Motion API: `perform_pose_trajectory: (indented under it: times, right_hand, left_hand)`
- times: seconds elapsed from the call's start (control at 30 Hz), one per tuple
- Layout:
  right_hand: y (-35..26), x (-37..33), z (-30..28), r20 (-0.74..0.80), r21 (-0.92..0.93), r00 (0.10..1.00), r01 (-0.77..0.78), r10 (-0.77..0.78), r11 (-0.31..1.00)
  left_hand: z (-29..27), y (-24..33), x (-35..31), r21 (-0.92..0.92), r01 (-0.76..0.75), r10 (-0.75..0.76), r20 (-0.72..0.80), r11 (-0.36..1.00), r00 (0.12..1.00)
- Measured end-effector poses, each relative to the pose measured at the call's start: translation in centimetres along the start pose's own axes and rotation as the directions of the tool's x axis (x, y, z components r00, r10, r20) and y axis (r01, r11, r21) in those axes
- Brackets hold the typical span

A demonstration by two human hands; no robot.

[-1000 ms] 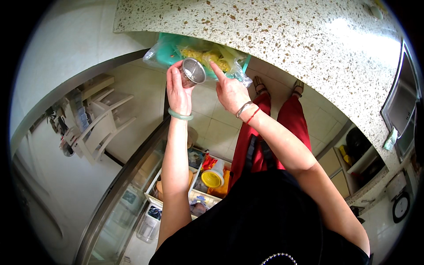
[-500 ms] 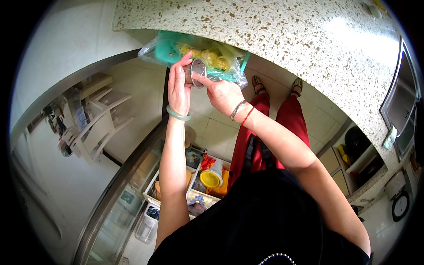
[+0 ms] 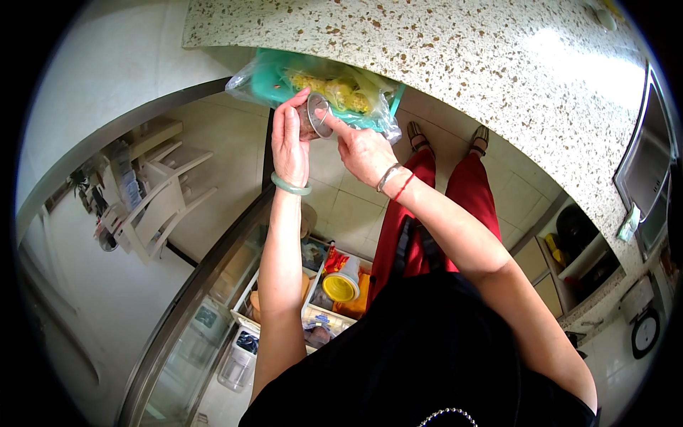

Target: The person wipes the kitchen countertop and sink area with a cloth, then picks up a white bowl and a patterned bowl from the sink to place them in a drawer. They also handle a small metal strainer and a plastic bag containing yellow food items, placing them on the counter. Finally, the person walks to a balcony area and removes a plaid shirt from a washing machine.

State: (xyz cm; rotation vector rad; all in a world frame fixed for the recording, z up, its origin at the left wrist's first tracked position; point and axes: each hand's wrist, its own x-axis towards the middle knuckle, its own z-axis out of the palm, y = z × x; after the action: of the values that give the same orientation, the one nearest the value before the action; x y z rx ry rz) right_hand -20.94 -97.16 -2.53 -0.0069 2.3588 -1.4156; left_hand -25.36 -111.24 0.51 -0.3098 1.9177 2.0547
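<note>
My left hand, with a green bangle at its wrist, is closed around a clear cup lying tilted on its side. Something brownish shows inside the cup; what it is I cannot make out. The index finger of my right hand is stretched out at the cup's round mouth, while its other fingers curl loosely and hold nothing. Just beyond the cup, a clear plastic bag with yellow-green pieces of food lies in a green container below the counter edge.
A speckled stone counter curves across the top, with a sink at the far right. To my left are a glass-sided door and a white chair. Drawers beside me hold packages and a yellow tub.
My right index finger has moved slightly up across the cup's mouth. Both hands and the cup have shifted a little to the right.
</note>
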Motion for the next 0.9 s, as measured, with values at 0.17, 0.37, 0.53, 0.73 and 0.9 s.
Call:
perform_pose_trajectory:
  times: [0.17, 0.37, 0.53, 0.73, 0.9]
  right_hand:
    - [1.7, -0.8, -0.2, -0.023, 0.073, 0.995, -0.095, 0.097, 0.993]
    - [1.0, -0.5, -0.4, -0.209, 0.221, 0.978, 0.032, 0.015, 0.975]
    - [-1.5, 0.0, -2.5, -0.048, 0.641, 0.960, -0.181, 0.274, 0.746]
    - [-1.0, 2.2, -1.5, -0.024, 0.643, 0.921, -0.285, 0.390, 0.711]
    - [0.5, 2.3, -0.4, -0.083, 0.577, 0.924, -0.262, 0.374, 0.774]
  left_hand:
    - [-0.4, 0.2, -0.2, -0.040, 0.035, -0.037, -0.047, 0.999, 0.998]
    - [0.1, -0.1, 0.1, -0.266, 0.086, -0.102, -0.048, 0.960, 0.994]
    - [-0.2, -0.2, -0.1, -0.242, 0.050, -0.053, -0.008, 0.969, 0.999]
    - [-0.9, -0.1, -0.5, -0.259, 0.072, -0.078, -0.013, 0.963, 0.997]
    - [-1.5, 0.4, -0.9, -0.293, 0.089, -0.106, -0.044, 0.952, 0.993]
